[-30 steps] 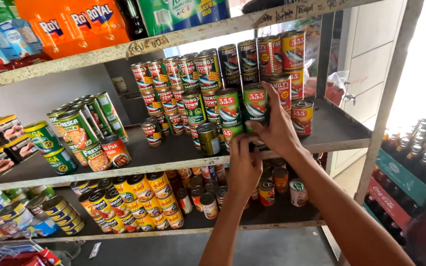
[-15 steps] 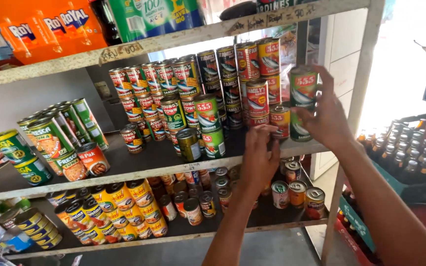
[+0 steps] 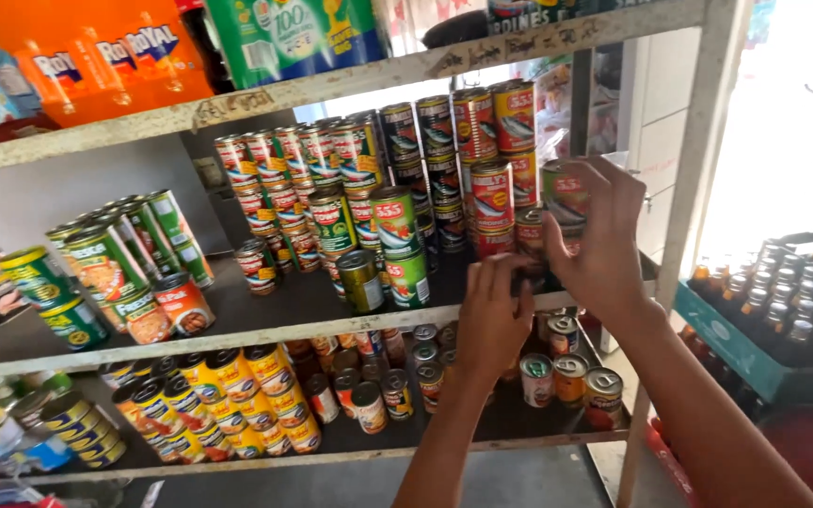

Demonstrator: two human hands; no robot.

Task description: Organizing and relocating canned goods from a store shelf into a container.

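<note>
My right hand (image 3: 604,240) grips a green-labelled fish can (image 3: 563,196) and holds it on top of a red can (image 3: 531,235) at the right end of the middle shelf (image 3: 265,331). My left hand (image 3: 493,315) rests lower, fingers curled against the bottom can of that same stack, near the shelf edge. Stacks of red and green cans (image 3: 406,179) fill the shelf just to the left of both hands.
A metal upright (image 3: 698,169) stands right of my hands. Green cans (image 3: 105,268) lie at the shelf's left. The lower shelf holds yellow cans (image 3: 228,395) and small tins (image 3: 566,376). Soda packs (image 3: 105,56) sit on top. A bottle crate (image 3: 764,320) is at right.
My right hand has carried the green can a little down and inward onto the rightmost stack. My left hand stays low by the stack's base. The view has shifted left.
</note>
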